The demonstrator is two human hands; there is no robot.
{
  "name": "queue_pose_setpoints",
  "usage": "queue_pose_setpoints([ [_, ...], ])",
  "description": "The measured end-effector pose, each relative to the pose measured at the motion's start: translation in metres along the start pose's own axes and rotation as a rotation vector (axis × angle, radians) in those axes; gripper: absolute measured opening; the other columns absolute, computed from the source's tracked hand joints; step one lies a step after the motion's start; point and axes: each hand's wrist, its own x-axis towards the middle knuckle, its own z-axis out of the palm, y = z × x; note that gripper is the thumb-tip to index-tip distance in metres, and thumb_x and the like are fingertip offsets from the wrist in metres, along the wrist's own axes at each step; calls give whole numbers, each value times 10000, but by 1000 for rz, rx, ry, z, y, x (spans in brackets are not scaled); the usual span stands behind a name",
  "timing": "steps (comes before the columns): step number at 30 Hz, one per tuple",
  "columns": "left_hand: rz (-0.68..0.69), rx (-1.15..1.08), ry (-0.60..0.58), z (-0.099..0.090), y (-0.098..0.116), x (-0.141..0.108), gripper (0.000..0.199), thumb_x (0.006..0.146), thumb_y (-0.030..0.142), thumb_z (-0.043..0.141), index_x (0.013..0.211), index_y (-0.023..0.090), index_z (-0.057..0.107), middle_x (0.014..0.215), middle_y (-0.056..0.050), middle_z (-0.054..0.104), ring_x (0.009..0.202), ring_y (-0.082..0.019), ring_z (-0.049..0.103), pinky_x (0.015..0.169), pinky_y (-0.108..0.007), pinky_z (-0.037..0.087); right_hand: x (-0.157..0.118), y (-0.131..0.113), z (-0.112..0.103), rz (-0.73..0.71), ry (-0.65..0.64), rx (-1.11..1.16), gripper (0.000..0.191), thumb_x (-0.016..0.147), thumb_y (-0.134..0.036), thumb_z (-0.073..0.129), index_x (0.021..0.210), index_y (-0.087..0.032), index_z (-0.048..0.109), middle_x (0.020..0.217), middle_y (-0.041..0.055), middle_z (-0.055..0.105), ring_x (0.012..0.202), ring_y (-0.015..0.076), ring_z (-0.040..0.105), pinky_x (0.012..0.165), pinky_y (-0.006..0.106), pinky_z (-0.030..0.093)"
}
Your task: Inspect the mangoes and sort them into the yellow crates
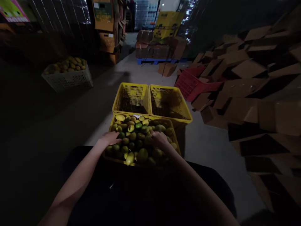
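Observation:
A yellow plastic crate full of green and yellow lemons stands right in front of me. My left hand lies over the fruit at the crate's left side, its fingers stretched out and touching lemons. On the right side, my right hand reaches in among the lemons with its fingers curled. Whatever those fingers hold, if anything, is hidden. A brighter green lemon lies between and beyond my hands, and a large yellow one rests at the near rim.
Behind the full crate stand two more yellow crates, left and right, each with few fruits at most. A white crate of fruit is at far left. Cardboard boxes and a red crate crowd the right. A loaded blue pallet stands behind.

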Motion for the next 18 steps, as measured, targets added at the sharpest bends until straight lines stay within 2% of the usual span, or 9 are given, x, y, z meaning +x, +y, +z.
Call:
queue_pose_setpoints([
  [2,-4,-17,7,3,1,1,362,749,364,670,1032,140,643,1116,-214,644,1127,-415,564,966,-507,375,1,-6,9,9,-76,-109,342,719,-327,686,1008,-159,614,943,190,697,939,378,649,735,411,474],
  [4,-3,-14,0,5,4,2,350,740,367,673,1015,153,647,1088,-191,661,1110,-393,574,961,-491,389,2,-12,19,12,-125,-188,391,727,-285,670,1083,-145,587,996,210,689,946,371,655,732,404,485],
  [9,16,58,-24,10,22,8,318,765,371,626,989,147,650,1055,-178,672,1040,-380,600,912,-473,423,9,-23,30,-8,-144,-221,457,684,-145,648,1134,-110,575,1051,217,670,1014,359,638,755,378,489],
  [12,81,104,-20,13,38,17,303,799,380,593,1009,166,643,1076,-158,663,1044,-363,602,914,-455,426,9,-26,15,-19,-134,-138,493,665,-171,677,1144,-112,577,1014,198,683,980,361,642,766,394,486],
  [15,160,153,2,20,55,30,279,822,370,577,1004,169,640,1099,-163,638,1062,-358,592,922,-446,422,-2,-21,-16,-64,-108,36,480,680,-260,704,1133,-154,586,943,119,701,925,306,652,781,368,493],
  [18,185,172,24,33,74,44,264,811,328,601,1010,157,627,1144,-179,602,1127,-365,546,955,-453,398,-27,-10,-48,-132,-35,486,429,711,-333,696,1110,-206,599,929,40,692,879,231,649,741,308,516],
])
